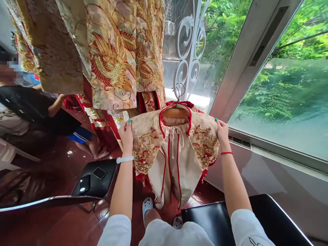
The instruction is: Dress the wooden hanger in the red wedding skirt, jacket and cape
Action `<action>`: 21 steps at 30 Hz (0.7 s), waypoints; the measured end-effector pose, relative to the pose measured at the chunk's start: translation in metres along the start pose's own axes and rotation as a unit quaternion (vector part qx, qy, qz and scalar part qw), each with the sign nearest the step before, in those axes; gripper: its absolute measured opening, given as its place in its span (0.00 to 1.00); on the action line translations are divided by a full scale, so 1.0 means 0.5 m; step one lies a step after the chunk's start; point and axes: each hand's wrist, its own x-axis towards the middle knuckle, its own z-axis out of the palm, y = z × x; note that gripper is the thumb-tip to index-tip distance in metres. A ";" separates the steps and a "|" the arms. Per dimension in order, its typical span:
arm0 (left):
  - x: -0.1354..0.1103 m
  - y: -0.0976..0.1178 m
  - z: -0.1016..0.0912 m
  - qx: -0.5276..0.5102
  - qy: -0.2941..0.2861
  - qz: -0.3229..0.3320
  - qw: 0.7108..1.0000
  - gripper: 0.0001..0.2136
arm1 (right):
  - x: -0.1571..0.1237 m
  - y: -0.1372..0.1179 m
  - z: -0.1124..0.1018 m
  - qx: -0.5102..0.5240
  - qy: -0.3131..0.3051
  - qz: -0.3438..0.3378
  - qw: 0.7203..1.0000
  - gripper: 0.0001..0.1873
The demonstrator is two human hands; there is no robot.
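A cream embroidered jacket (176, 160) with red piping and gold beadwork hangs in front of me on a wooden hanger (175, 113). The hanger's metal hook points up at a white scrollwork grille. At the jacket's left shoulder edge, my left hand (126, 135) pinches the cloth between thumb and fingers. My right hand (222, 132) is closed on the opposite shoulder edge in the same way. Between them the shoulders are spread wide, and a thin tie hangs at the neckline. Red fabric shows behind and below the jacket.
Gold and red embroidered garments (112, 54) hang above on the left. A window (279, 99) is on the right. Black chairs (98, 177) stand low on both sides, the left one bearing two dark flat objects. A person in black (28, 106) is at far left.
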 end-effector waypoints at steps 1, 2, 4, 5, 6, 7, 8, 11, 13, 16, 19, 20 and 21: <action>-0.007 -0.004 -0.003 -0.004 -0.006 -0.016 1.000 0.22 | -0.002 0.007 -0.007 0.004 -0.025 0.031 0.999 0.27; -0.021 -0.006 -0.010 -0.011 -0.002 -0.030 0.999 0.23 | -0.009 0.013 -0.017 0.003 -0.042 0.049 0.998 0.28; -0.076 -0.014 -0.033 -0.029 0.006 -0.042 0.999 0.25 | -0.050 0.027 -0.041 -0.016 -0.045 0.039 0.998 0.27; -0.120 -0.021 -0.049 -0.030 0.011 -0.038 0.999 0.26 | -0.089 0.038 -0.052 -0.027 -0.029 0.016 0.999 0.25; -0.174 -0.031 -0.065 -0.024 0.014 -0.034 0.999 0.29 | -0.141 0.053 -0.063 -0.041 -0.002 -0.013 0.999 0.23; -0.236 -0.046 -0.079 0.007 0.020 -0.024 0.999 0.32 | -0.205 0.074 -0.070 -0.053 0.028 -0.035 0.998 0.22; -0.302 -0.065 -0.092 0.060 0.021 -0.028 0.998 0.34 | -0.275 0.100 -0.074 -0.073 0.076 -0.041 0.994 0.23; -0.476 -0.131 -0.105 0.227 -0.060 -0.071 0.969 0.36 | -0.478 0.191 -0.069 -0.231 0.065 0.003 0.971 0.27; -0.539 -0.165 -0.098 0.291 -0.114 -0.110 0.943 0.28 | -0.556 0.240 -0.059 -0.330 -0.018 0.037 0.943 0.26; -0.550 -0.181 -0.080 0.349 -0.168 -0.138 0.912 0.14 | -0.564 0.268 -0.054 -0.426 -0.048 0.070 0.901 0.19; -0.520 -0.172 -0.070 0.396 -0.202 -0.133 0.886 0.12 | -0.518 0.259 -0.072 -0.470 -0.097 0.051 0.876 0.15; -0.511 -0.167 -0.070 0.405 -0.210 -0.133 0.880 0.12 | -0.508 0.253 -0.082 -0.475 -0.123 0.043 0.870 0.15; -0.505 -0.162 -0.070 0.407 -0.220 -0.134 0.877 0.13 | -0.502 0.246 -0.092 -0.476 -0.146 0.037 0.866 0.15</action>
